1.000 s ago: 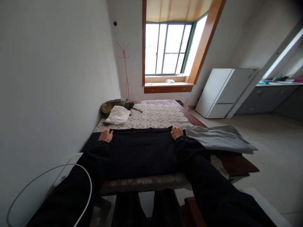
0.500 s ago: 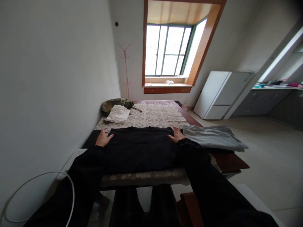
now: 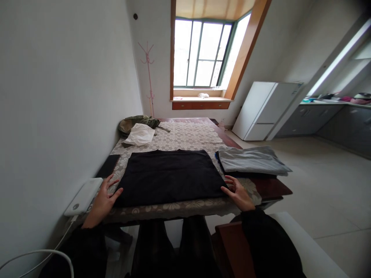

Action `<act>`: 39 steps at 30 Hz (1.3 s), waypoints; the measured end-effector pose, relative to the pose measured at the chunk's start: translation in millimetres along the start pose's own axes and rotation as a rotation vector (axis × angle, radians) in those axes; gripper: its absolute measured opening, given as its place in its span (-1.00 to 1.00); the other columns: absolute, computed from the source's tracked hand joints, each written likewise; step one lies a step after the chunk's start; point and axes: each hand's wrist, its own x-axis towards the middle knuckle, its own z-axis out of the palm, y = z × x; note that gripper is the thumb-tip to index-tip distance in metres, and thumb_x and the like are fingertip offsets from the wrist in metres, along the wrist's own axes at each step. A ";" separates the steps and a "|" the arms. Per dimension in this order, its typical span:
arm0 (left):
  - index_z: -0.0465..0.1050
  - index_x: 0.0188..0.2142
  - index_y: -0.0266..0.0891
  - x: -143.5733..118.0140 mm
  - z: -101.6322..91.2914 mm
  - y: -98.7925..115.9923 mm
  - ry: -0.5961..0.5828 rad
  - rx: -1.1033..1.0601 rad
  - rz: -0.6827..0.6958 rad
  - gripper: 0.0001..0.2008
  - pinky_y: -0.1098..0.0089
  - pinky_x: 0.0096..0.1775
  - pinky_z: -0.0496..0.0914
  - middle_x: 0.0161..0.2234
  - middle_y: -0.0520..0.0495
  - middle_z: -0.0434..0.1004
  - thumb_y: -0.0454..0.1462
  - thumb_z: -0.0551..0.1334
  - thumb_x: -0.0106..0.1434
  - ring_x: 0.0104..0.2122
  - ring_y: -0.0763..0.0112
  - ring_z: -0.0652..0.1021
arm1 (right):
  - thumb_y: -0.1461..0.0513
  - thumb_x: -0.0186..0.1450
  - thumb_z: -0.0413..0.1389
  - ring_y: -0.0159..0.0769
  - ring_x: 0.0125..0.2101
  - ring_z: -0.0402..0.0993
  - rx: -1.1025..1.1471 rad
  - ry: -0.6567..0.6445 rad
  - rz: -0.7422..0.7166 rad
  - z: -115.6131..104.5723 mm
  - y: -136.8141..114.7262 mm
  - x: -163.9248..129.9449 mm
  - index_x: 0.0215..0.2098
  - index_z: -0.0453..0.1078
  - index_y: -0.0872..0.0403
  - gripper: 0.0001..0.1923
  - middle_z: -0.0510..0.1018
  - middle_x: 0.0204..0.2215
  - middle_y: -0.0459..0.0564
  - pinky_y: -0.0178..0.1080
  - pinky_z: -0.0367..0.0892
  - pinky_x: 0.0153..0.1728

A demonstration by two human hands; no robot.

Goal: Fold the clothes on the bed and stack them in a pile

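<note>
A folded black garment (image 3: 171,175) lies flat on the table's lace cloth (image 3: 185,137). My left hand (image 3: 102,200) rests open at the garment's near left corner, fingers spread and touching its edge. At the near right corner, my right hand (image 3: 238,192) is also open, its fingertips against the edge. Neither hand holds anything.
Folded grey clothing (image 3: 251,161) sits at the table's right edge. A white cloth (image 3: 141,134) and an olive bag (image 3: 136,122) lie at the far left. A white device (image 3: 84,196) with a cable sits by the wall. A fridge (image 3: 263,110) stands at right.
Both hands let go of the garment's far edge and drew back along its sides to the near corners. The view tilted down.
</note>
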 end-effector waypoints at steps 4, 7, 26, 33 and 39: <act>0.10 0.37 -0.09 -14.9 -3.7 4.1 0.049 0.114 0.007 -0.22 0.11 -0.06 0.56 0.18 -0.26 0.50 0.02 0.25 0.23 -0.02 0.09 0.62 | -0.05 0.19 0.21 -0.21 -0.37 0.55 0.017 -0.004 0.037 -4.7 1.4 -2.7 0.13 0.34 0.01 -0.40 0.59 -0.38 -0.09 -0.17 0.44 -0.26; 0.15 0.36 -0.05 -26.6 -7.1 8.7 0.079 0.282 0.040 -0.30 0.15 -0.10 0.56 0.17 -0.19 0.53 0.00 0.20 0.27 -0.33 0.25 0.65 | -0.06 0.22 0.17 -0.22 -0.42 0.53 -0.042 0.015 0.020 -9.2 4.3 -7.7 0.05 0.40 0.02 -0.48 0.58 -0.47 -0.12 -0.18 0.40 -0.30; 0.52 -0.23 -0.06 -74.3 -11.8 -5.9 0.259 0.308 0.192 -0.79 0.25 -0.28 0.53 -0.22 -0.06 0.63 -0.08 0.16 0.29 -0.39 0.23 0.59 | -0.12 0.32 0.08 -0.19 -0.48 0.52 -0.275 0.228 -0.059 -8.0 24.3 -50.3 -0.10 0.43 -0.03 -0.60 0.61 -0.44 -0.06 -0.18 0.37 -0.40; 0.52 -0.18 0.03 -99.2 -15.6 -11.1 0.205 0.349 0.337 -0.79 0.06 0.09 0.50 -0.02 -0.08 0.62 -0.07 0.14 0.34 -0.01 0.07 0.61 | -0.10 0.36 0.08 -0.08 -0.25 0.60 -0.358 0.202 -0.246 -8.9 38.8 -71.2 0.08 0.42 -0.09 -0.57 0.63 -0.21 0.02 -0.07 0.50 -0.20; 0.52 0.00 0.13 -104.3 -16.3 -31.9 0.088 0.478 0.456 -0.70 -0.14 0.26 0.34 0.15 -0.06 0.57 -0.14 0.20 0.28 0.19 -0.04 0.50 | 0.03 0.34 0.18 0.19 0.36 0.15 -0.610 0.119 -0.586 -11.3 40.7 -73.8 0.26 0.38 -0.15 -0.47 0.25 0.39 0.08 0.26 0.18 0.30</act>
